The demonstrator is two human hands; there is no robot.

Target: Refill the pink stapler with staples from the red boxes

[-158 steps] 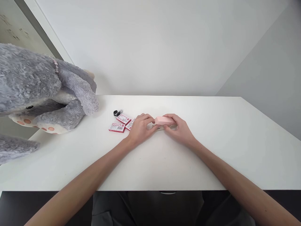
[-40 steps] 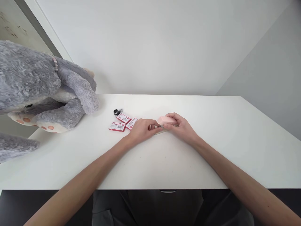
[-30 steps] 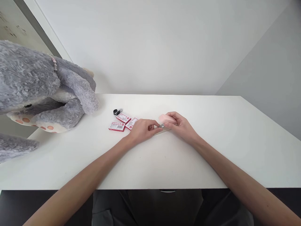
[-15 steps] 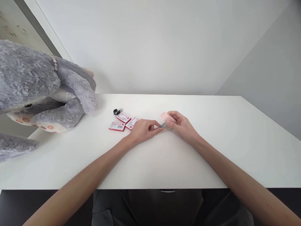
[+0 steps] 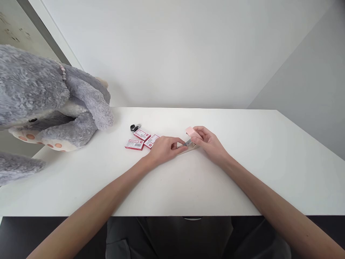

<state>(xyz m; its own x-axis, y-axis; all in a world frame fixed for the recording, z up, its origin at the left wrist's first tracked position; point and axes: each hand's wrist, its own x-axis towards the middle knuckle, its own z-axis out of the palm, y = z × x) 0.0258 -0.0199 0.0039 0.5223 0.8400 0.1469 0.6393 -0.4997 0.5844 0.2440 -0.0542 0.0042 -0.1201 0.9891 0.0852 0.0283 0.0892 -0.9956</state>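
Observation:
A stapler (image 5: 193,132) with a pink top and a pale base lies between my hands on the white table, its top lifted open. Its silver metal channel (image 5: 188,142) shows beneath the raised top. My left hand (image 5: 165,147) rests on the table, thumb and forefinger pinched at the left end of the channel. Whether a staple strip is between those fingertips is too small to tell. With fingers closed on the pink top, my right hand (image 5: 212,145) holds it up from the right side. My left hand partly covers the base.
Left of my left hand lie three small red-and-white boxes (image 5: 134,144). Behind them is a small black-and-silver item (image 5: 135,127), resembling a staple remover. A large grey plush toy (image 5: 81,97) leans over the left end of the white table (image 5: 256,144). A wall borders the back edge.
My right hand has tilted the pink top, moving it slightly up and to the right. More of the metal channel shows. My left hand has stayed nearly still.

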